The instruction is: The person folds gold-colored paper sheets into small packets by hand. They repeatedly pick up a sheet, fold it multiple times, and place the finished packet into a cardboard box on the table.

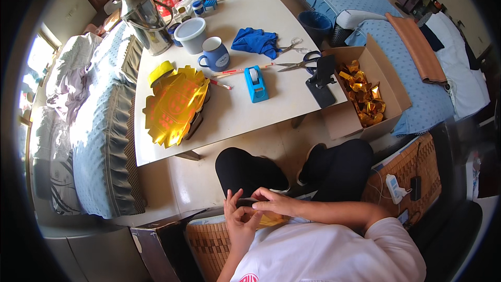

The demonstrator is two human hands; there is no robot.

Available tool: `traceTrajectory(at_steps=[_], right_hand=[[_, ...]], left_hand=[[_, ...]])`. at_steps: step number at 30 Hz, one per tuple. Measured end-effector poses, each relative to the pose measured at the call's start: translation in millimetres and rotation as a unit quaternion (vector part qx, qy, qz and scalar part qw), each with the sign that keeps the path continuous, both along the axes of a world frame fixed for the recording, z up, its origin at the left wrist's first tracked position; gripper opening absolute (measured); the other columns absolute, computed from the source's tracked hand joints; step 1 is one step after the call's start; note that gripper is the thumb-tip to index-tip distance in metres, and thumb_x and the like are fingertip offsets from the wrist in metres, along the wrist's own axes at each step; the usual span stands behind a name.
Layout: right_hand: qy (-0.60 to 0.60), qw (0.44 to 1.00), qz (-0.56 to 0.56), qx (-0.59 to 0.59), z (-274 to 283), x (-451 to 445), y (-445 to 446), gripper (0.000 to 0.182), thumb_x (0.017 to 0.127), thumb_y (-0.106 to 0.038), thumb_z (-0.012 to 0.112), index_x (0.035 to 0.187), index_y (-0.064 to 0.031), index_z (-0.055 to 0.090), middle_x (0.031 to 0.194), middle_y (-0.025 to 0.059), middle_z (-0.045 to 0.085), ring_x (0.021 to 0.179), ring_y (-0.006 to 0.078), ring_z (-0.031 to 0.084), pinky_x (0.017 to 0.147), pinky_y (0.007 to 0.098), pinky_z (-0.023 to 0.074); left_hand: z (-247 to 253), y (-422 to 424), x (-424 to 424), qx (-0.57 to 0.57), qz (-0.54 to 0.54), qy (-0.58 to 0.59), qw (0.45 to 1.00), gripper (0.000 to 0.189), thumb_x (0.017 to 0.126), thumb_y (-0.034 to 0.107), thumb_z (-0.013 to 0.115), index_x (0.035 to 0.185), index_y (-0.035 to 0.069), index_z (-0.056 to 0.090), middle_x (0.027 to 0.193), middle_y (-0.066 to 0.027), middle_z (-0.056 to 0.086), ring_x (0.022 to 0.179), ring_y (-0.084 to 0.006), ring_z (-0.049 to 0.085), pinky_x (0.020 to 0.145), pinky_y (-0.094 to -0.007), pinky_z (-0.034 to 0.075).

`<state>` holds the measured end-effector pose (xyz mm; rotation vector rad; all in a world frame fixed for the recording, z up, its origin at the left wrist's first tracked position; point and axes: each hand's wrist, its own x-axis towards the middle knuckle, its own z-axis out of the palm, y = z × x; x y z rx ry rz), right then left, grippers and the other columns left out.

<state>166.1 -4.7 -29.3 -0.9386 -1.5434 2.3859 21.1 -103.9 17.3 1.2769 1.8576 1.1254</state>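
Close to my white shirt, my left hand (242, 219) and my right hand (278, 203) meet above my lap. Both hold a piece of gold foil paper (270, 219), partly hidden by the fingers. A dark curved part (245, 202) shows between the hands; it may be the back of that paper. On the table before me lies a stack of gold foil paper sheets (174, 105) with notched edges and red printing. To my right, a cardboard box (385, 70) holds many folded gold foil pieces (362, 94).
The white table (235, 121) carries a blue tape dispenser (256, 84), scissors (299, 64), a phone stand (321, 82), a blue mug (216, 55), a blue cloth (255, 42), yellow tape (160, 72) and a metal jug (145, 23). A power strip (393, 188) lies beside me on the woven seat.
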Motion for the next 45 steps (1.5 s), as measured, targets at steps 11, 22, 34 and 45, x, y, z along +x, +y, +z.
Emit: traceTrajectory(at_steps=[11,22,34,45], right_hand=[[-0.027,0.996,0.014,-0.083,18.6,13.2,1.8,0.045,0.091,-0.031,0.065,0.125,-0.0050,0.053,0.121,0.0065,0.057,0.115,0.0151,0.051,0.096,0.0288,0.0423],[-0.007,0.997,-0.055,-0.057,-8.1,15.7,-1.0,0.029,0.082,-0.004,0.055,0.111,-0.0016,0.056,0.100,0.0060,0.060,0.092,0.0119,0.056,0.079,0.0261,0.0478],[0.047,0.996,-0.046,0.059,-12.2,31.8,-6.4,0.045,0.083,0.012,0.048,0.127,-0.0014,0.045,0.127,0.0119,0.050,0.122,0.0208,0.053,0.107,0.0336,0.0414],[0.028,0.794,0.045,0.606,50.5,35.5,1.1,0.026,0.080,-0.025,0.079,0.099,-0.0123,0.068,0.097,0.0016,0.063,0.097,0.0210,0.058,0.087,0.0373,0.0437]], left_hand=[[-7.0,-12.3,18.1,-0.025,-0.033,0.062,0.997,0.020,0.074,0.009,0.083,0.072,0.004,0.064,0.142,-0.0196,0.052,0.146,-0.0384,0.030,0.117,-0.0516,0.023],[-2.8,-15.7,27.3,0.028,0.028,-0.063,0.997,0.034,0.087,0.016,0.072,0.115,0.004,0.058,0.147,-0.0209,0.043,0.140,-0.0351,0.038,0.113,-0.0459,0.030],[-14.3,-26.4,-10.8,-0.205,-0.021,-0.463,0.862,0.031,0.102,0.017,0.052,0.131,0.007,0.059,0.112,0.0003,0.063,0.088,-0.0056,0.054,0.079,-0.0202,0.044],[-25.6,-24.3,-7.6,-0.219,0.010,-0.481,0.849,0.030,0.100,0.014,0.049,0.128,0.007,0.058,0.099,0.0018,0.059,0.086,-0.0046,0.050,0.076,-0.0195,0.041]])
